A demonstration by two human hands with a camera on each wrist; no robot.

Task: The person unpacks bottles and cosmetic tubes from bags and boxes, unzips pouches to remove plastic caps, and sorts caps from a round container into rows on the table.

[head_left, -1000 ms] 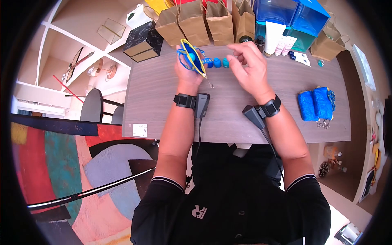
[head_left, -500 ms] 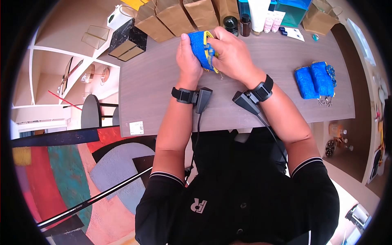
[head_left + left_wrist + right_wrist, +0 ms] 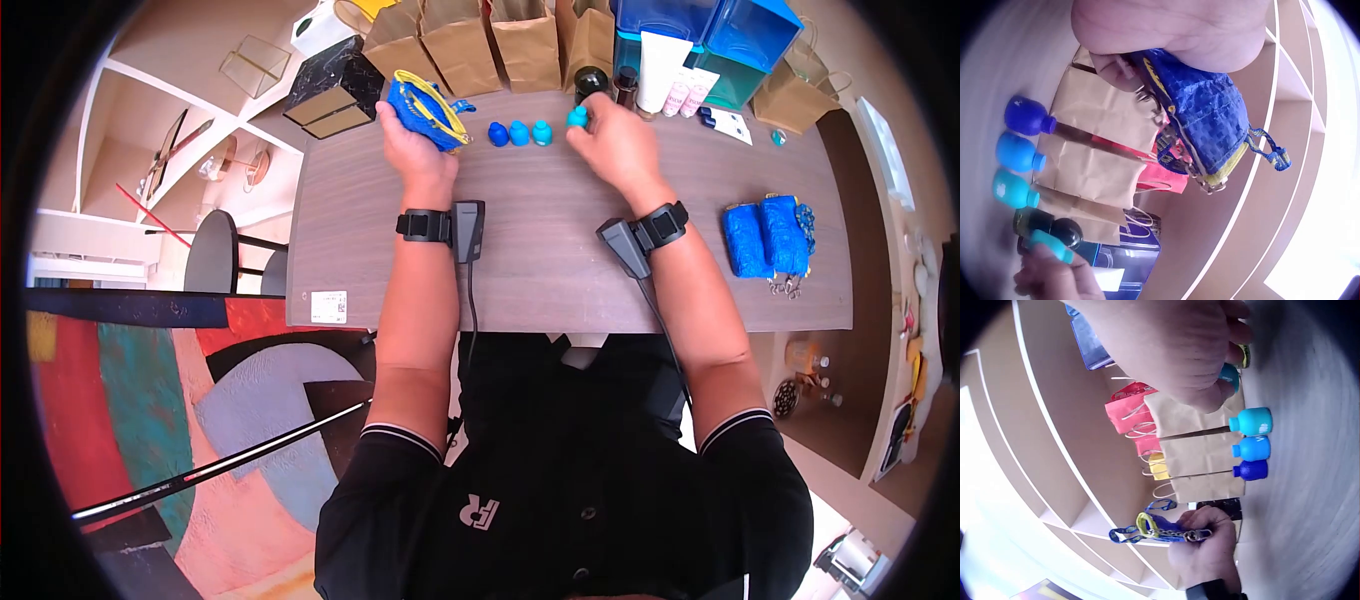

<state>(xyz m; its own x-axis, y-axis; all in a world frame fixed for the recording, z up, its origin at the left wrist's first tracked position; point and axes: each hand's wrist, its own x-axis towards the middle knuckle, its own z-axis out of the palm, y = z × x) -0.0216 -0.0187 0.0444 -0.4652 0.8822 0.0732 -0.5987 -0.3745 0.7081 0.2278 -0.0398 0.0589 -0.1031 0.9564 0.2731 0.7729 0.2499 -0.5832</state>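
Observation:
My left hand (image 3: pixel 418 162) grips a small blue pouch (image 3: pixel 420 115) with a yellow-edged mouth, held above the left part of the table. Its chain and clasp hang by the zip, and a patterned strap loop sticks out, as the left wrist view shows. Between thumb and fingers, my right hand (image 3: pixel 625 150) pinches a small teal bottle (image 3: pixel 1050 245). Left of that hand, three similar little bottles stand in a row: a dark blue bottle (image 3: pixel 498 135), a light blue bottle (image 3: pixel 519 134) and a turquoise bottle (image 3: pixel 541 134).
Brown paper bags (image 3: pixel 525 50) line the back, with a black marbled box (image 3: pixel 335 88) at their left. Dark jars, a white tube (image 3: pixel 662 72) and blue bins (image 3: pixel 755 40) stand behind my right hand. Two more blue pouches (image 3: pixel 765 238) lie at the right.
My right hand, in the pouch's mouth half a second ago, has come out to the right with a teal bottle. The left hand has moved left with the pouch, tilting it.

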